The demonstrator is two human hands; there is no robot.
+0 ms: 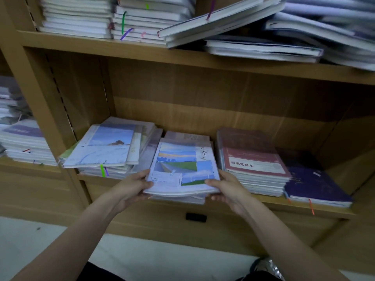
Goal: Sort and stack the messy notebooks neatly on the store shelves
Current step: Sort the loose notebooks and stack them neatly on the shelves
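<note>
Small stack of plastic-wrapped notebooks with a blue-green landscape cover (183, 169) is sitting mid-front on the lower wooden shelf (263, 201), overhanging the edge. Left hand (133, 186) and right hand (227, 187) are gripping its near corners, thumbs on top. Skewed pale-blue notebook pile (109, 147) is lying left, maroon-covered stack (253, 159) right, dark purple notebook (312, 183) beside that.

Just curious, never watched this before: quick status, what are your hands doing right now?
Left hand and right hand grip the middle notebook stack at its near corners. Stack sits on lower shelf. Leaning pile crowds its left.
</note>
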